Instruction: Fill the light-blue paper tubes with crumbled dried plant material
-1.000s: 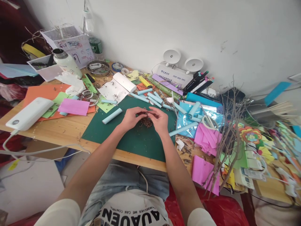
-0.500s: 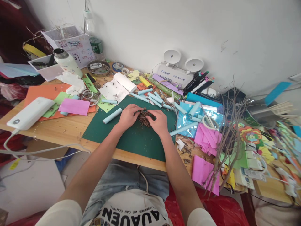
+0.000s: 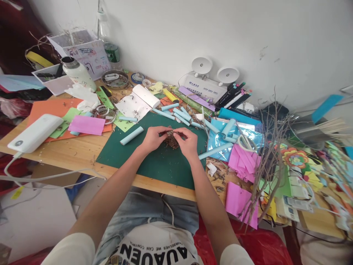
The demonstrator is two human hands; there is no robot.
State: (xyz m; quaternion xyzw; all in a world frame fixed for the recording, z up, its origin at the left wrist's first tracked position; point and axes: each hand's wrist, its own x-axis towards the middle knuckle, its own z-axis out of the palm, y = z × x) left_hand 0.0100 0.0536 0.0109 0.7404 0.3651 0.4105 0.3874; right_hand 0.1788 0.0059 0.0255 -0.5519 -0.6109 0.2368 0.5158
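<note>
Brown clump [image 3: 172, 142], perhaps plant bits, two hands [image 3: 153, 140] [image 3: 188, 142] pinching it

Soft, even daylight; R edge blurry, stretched; glare on blue pkg [image 3: 216, 141].

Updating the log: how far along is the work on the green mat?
Looks done: blue tubes are rolled, on and beside the mat. In hand: left hand and right hand pinch a brown clump over the mat. Probably left: shaping the clump, its edge looks ragged; twigs stand out of hand. Overall share done: can't tell.
</note>
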